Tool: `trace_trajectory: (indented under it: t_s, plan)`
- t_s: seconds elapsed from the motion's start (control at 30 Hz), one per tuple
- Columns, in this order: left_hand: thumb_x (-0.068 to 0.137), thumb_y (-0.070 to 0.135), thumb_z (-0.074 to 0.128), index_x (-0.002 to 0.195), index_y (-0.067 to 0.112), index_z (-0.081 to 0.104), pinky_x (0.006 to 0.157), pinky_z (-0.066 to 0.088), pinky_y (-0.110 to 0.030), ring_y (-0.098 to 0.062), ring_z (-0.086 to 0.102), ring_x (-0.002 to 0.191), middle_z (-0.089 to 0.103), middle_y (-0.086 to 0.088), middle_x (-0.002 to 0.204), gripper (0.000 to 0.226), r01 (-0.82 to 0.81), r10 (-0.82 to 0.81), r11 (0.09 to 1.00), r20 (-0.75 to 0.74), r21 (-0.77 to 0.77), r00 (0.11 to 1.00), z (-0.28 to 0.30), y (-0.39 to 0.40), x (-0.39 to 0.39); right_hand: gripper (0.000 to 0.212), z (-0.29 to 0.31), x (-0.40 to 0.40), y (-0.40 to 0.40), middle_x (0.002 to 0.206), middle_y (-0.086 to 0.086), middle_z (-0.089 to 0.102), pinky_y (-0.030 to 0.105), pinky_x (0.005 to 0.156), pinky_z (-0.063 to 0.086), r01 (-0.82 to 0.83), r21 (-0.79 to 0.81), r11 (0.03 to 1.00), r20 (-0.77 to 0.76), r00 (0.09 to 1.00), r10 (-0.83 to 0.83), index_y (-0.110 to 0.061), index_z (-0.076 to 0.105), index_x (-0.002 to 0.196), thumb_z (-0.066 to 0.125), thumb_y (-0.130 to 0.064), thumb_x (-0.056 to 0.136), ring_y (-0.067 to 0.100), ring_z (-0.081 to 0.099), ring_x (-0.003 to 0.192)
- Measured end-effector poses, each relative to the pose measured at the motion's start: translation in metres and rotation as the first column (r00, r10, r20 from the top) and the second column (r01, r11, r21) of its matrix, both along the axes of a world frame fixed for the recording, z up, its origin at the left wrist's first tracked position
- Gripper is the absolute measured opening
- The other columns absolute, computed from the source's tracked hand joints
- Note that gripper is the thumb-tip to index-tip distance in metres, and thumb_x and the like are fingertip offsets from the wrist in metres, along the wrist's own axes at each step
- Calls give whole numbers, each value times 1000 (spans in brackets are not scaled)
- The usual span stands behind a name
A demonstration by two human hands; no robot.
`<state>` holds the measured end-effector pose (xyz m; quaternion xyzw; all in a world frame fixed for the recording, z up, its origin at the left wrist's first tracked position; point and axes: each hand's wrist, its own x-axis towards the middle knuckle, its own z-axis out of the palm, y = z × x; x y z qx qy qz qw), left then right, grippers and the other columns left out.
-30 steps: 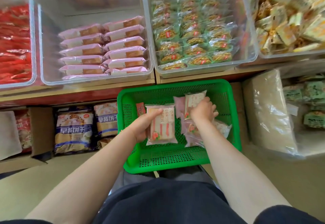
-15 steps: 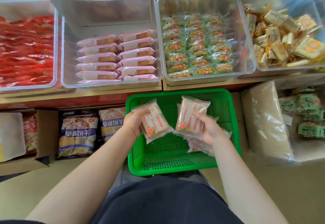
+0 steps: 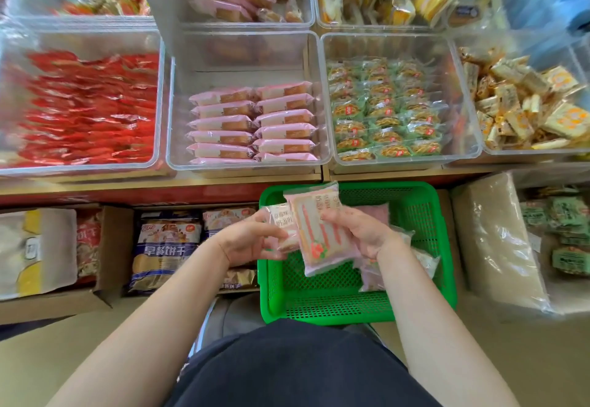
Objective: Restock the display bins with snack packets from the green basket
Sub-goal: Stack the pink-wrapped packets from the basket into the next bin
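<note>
your left hand (image 3: 252,242) pinches a small pale packet (image 3: 281,224), thumb on its front and fingers curled behind it, held over the left rim of the green basket (image 3: 335,304). your right hand (image 3: 360,234) grips a larger strawberry-print packet (image 3: 316,234), fingers wrapped around its right edge; that packet overlaps the small one and the two touch. both packets hang above the basket, not in any bin.

the basket sits on the floor in front of your knees, just below the shelf edge (image 3: 159,188). a few more packets (image 3: 376,271) lie in it under your right wrist, and a pink one (image 3: 373,215) leans near the far wall.

on the shelf above, the clear bin (image 3: 178,164) straight ahead holds two neat columns of pink-wrapped cakes (image 3: 252,124), with its back half bare. left of it stands a bin of red packets (image 3: 89,109); right of it a bin of green-wrapped snacks (image 3: 383,109), then one with yellow packets (image 3: 523,103).

left of the basket, cardboard boxes hold large blue biscuit bags (image 3: 166,247).
</note>
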<state>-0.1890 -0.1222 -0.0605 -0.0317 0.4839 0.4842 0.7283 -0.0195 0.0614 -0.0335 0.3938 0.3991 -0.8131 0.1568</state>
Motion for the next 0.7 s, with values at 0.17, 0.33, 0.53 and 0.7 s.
trace_trajectory:
  t_s: [0.17, 0.33, 0.53, 0.7]
  plan:
    - [74, 21, 76, 123, 11, 60, 72, 62, -35, -21, 71, 85, 73, -9, 103, 52, 298, -286, 954, -197, 30, 938, 33, -2, -49, 26, 44, -45, 7, 98, 9, 74, 33, 75, 60, -232, 24, 972, -105, 967, 233, -11, 64, 107, 66, -19, 82, 21, 72, 83]
    - [78, 27, 76, 126, 5, 58, 100, 51, -50, -35, 65, 112, 67, -16, 122, 56, 580, -517, 814, -417, 31, 748, 70, 14, -107, 31, 71, -95, 16, 104, 11, 72, 36, 81, 60, -343, 73, 936, -142, 926, 351, -11, 62, 114, 66, -18, 84, 25, 71, 90]
    - [90, 21, 66, 105, 11, 64, 77, 59, -35, -22, 72, 84, 72, -8, 96, 19, 397, -317, 918, -592, 5, 741, 92, 38, -147, 28, 82, -154, 23, 108, 12, 71, 39, 83, 59, -205, 90, 975, -262, 939, 222, -8, 60, 117, 60, -17, 91, 26, 70, 98]
    - [85, 21, 74, 110, 12, 66, 86, 58, -45, -29, 70, 99, 73, -9, 104, 27, -131, 171, 984, -824, 119, 539, 82, 56, -198, 40, 61, -203, 47, 121, 12, 69, 44, 84, 59, 442, 216, 871, -279, 883, -378, -10, 55, 134, 60, -25, 97, 27, 68, 110]
